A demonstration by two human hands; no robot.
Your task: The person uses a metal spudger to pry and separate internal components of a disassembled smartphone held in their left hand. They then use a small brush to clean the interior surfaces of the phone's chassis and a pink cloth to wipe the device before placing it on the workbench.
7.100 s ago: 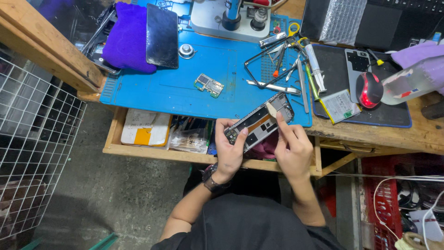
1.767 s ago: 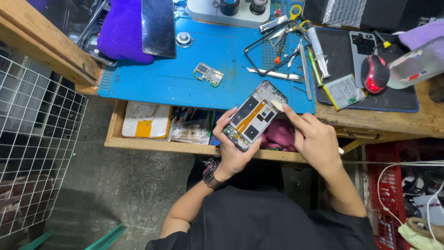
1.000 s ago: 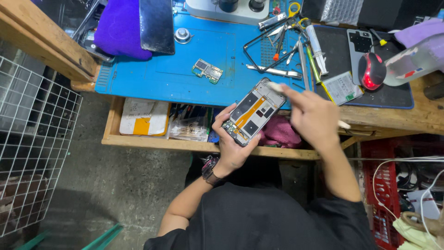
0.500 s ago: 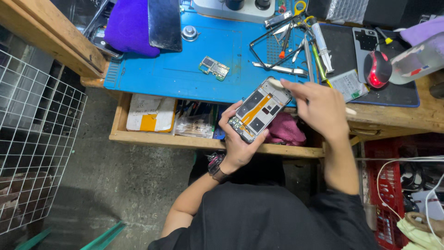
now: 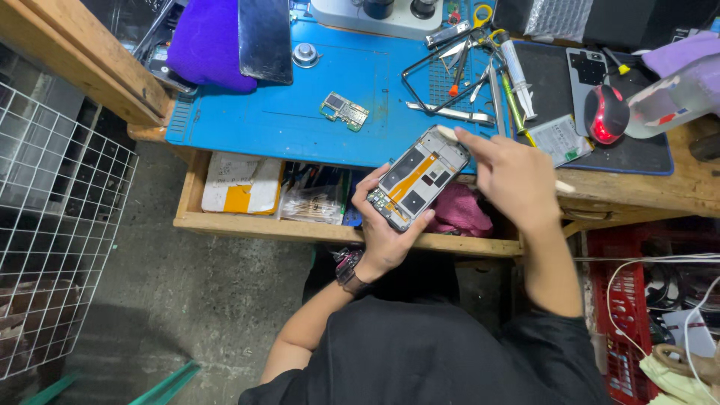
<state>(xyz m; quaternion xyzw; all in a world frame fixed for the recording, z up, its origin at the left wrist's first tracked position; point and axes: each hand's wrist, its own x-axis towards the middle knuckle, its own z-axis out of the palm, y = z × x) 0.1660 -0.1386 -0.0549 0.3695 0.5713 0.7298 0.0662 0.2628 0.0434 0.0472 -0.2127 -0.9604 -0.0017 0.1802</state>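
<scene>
My left hand [image 5: 382, 229] grips an opened phone body [image 5: 418, 178] with its back off, showing an orange flex strip and dark parts inside. It is held tilted over the open drawer, below the edge of the blue work mat [image 5: 300, 124]. My right hand [image 5: 514, 176] holds a thin pale stick [image 5: 448, 133], like a small brush, with its tip at the phone's upper end; the stick's other end pokes out past my palm. A small green circuit board [image 5: 344, 110] lies alone on the mat above the phone.
A wooden drawer [image 5: 247, 223] holds packets and a pink cloth [image 5: 459, 210]. Tweezers [image 5: 448, 113], tools and a syringe [image 5: 517, 67] lie at the mat's right. A red mouse [image 5: 606, 114] sits on a black pad. A purple cloth [image 5: 211, 43] and dark panel [image 5: 265, 39] lie top left. A wire grid [image 5: 52, 240] stands left.
My right hand has moved from the phone's middle up to its top end with the stick. The phone stays in my left hand, slightly re-angled, as the view shifts.
</scene>
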